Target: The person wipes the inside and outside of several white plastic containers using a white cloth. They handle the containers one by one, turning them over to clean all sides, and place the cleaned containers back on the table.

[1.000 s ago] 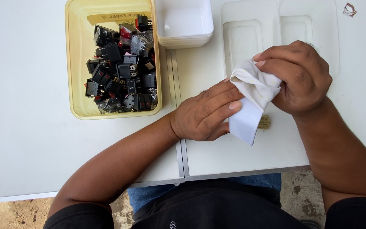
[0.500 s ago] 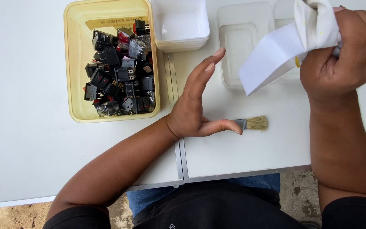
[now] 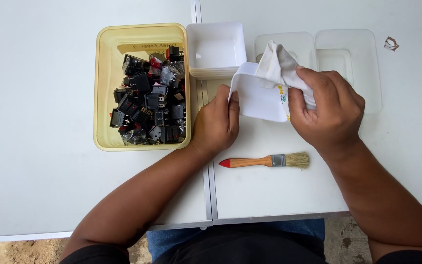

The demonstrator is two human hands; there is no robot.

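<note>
My left hand [image 3: 216, 124] grips the left edge of a small white plastic tub [image 3: 259, 100], which is tipped on its side above the table. My right hand [image 3: 329, 110] is closed on a bunched white cloth [image 3: 280, 63] and presses it against the tub's upper right rim. A paintbrush [image 3: 264, 161] with a wooden handle, red tip and pale bristles lies flat on the table just below both hands, touched by neither.
A yellow bin [image 3: 102, 88] left of my left hand holds several black and red rocker switches [image 3: 150, 105]. A stack of white tubs [image 3: 218, 51] stands behind the hands. Two clear lids [image 3: 350, 54] lie at the back right. A table seam [image 3: 206, 186] runs front to back.
My left hand, open over the brush before, now holds a white tub. My right hand has come down from the upper right and pressed the cloth onto the tub.
</note>
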